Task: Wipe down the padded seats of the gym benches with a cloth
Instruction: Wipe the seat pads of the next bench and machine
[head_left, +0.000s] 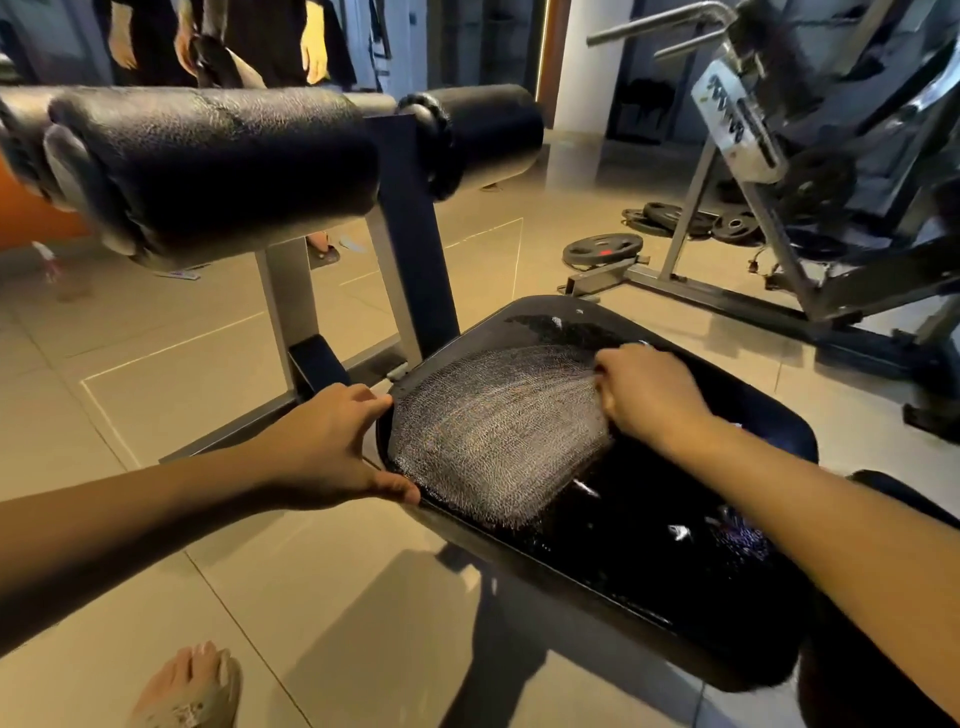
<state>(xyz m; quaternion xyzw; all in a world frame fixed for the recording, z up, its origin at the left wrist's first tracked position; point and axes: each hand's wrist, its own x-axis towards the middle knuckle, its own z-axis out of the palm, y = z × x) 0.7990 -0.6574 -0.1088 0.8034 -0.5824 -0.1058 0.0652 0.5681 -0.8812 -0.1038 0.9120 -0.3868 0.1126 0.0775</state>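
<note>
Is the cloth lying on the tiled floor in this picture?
No: the cloth lies spread on the padded seat, and the right hand holds it at one edge.

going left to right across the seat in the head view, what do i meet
left hand, gripping the front end of the seat → cloth, spread on the pad → right hand, holding the cloth's right edge
</note>
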